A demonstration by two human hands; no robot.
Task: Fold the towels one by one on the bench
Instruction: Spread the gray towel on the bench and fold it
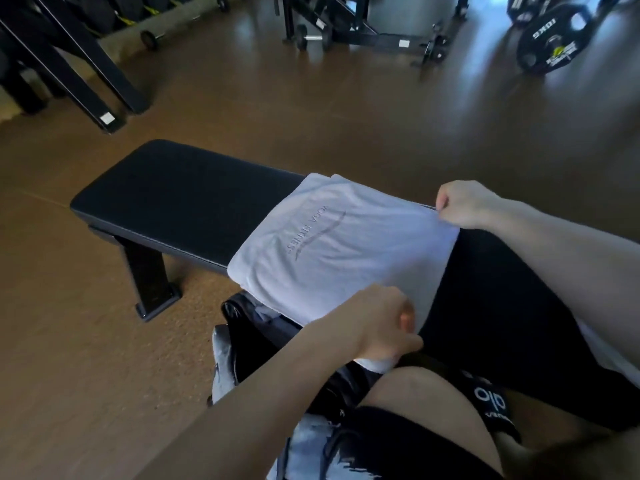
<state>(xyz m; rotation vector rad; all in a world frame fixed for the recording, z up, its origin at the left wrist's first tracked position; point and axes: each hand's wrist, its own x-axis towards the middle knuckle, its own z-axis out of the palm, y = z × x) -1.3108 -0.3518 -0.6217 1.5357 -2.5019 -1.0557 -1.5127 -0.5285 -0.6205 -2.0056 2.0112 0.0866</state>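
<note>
My towel (pixel 332 244) lies spread across the near end of the black padded surface (pixel 180 195), its grey "YOGA FITNESS" print facing up — stretched between my two hands. My right hand (pixel 464 204) pinches the far near-side corner at the surface's right edge, fingers curled tight on the cloth. My left hand (pixel 377 327) grips the corner closest to my knee, just above a dark bag (pixel 263 337) on the floor.

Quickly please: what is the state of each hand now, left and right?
Left hand: closed, gripping the near corner of the white towel.
Right hand: closed, pinching the far corner of the same towel.
</note>
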